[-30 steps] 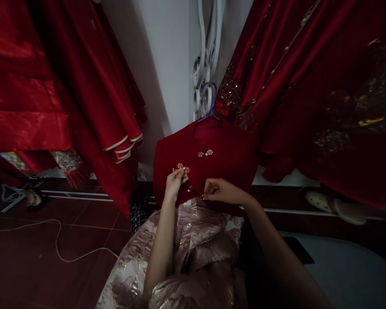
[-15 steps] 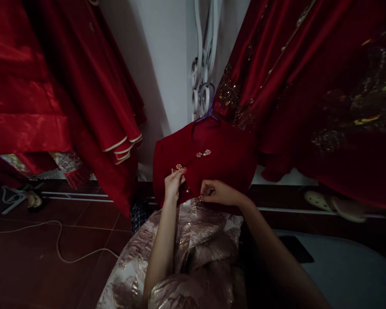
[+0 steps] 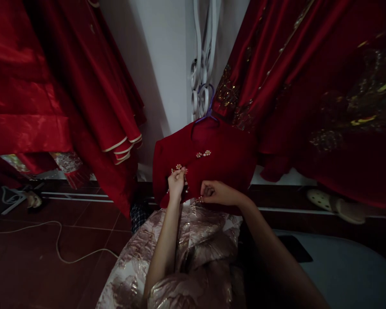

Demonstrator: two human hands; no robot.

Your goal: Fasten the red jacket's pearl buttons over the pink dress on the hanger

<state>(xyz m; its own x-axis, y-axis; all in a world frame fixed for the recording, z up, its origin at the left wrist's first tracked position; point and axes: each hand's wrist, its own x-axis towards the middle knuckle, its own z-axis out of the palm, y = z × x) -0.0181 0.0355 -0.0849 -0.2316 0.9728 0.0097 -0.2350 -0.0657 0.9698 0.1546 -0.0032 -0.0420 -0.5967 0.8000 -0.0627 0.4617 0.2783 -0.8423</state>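
Observation:
A dark red jacket (image 3: 228, 146) with pearl flower fastenings hangs on a purple hanger (image 3: 209, 112) before me. My left hand (image 3: 176, 185) is closed in a pinch at the jacket's front, beside a pearl flower fastening (image 3: 179, 166). Lower down, my right hand (image 3: 219, 193) pinches at the front near the hem, where small beads (image 3: 200, 199) show at its fingertips. What exactly lies between the fingers is partly hidden. A closed pair of pearl flowers (image 3: 203, 153) sits higher on the chest.
White scrolled metalwork (image 3: 200, 73) carries the hanger. Red garments hang at left (image 3: 25, 86) and right (image 3: 296, 116). Shiny pinkish fabric (image 3: 199, 249) covers my lap. A pale cable (image 3: 59, 244) crosses the tiled floor; a clog (image 3: 320, 199) lies at right.
My left hand has shifted slightly right and up along the jacket's front, still pinched. My right hand stays almost where it was.

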